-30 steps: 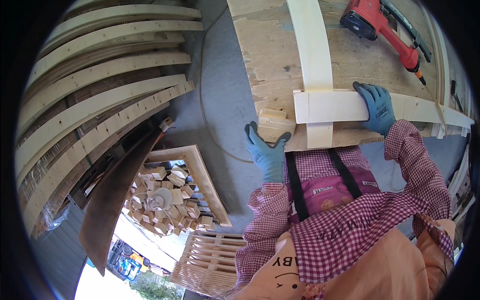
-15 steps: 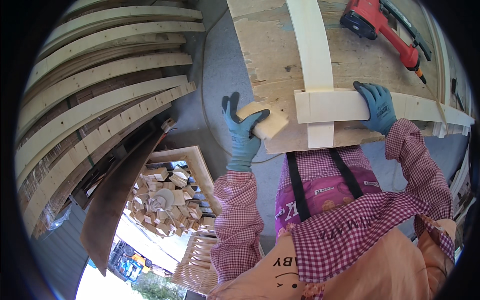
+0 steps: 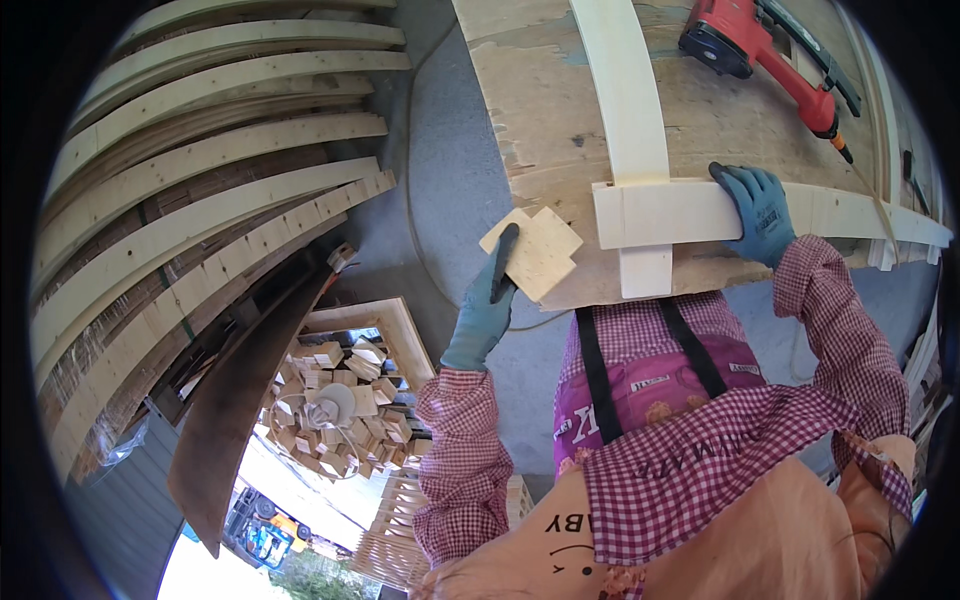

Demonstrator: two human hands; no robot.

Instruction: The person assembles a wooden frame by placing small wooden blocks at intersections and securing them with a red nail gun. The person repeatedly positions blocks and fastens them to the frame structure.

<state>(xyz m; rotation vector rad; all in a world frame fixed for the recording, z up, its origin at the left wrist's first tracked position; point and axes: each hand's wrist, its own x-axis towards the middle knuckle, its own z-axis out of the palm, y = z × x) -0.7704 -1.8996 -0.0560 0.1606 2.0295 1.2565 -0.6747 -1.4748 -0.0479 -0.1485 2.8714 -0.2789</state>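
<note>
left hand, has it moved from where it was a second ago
Yes. The left hand has swung left off the plywood bench edge, now carrying a square wood block beside it.

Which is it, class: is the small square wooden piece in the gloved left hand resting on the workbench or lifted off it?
Lifted off. The left hand holds the small square wooden piece out past the workbench edge, partly over the grey floor.

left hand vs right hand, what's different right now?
The left hand is off the workbench, gripping a small square wood block; the right hand lies flat on the pale cross slat. The left hand is raised beside the bench edge; the right presses down on it. Both wear blue gloves and checked sleeves.
</note>
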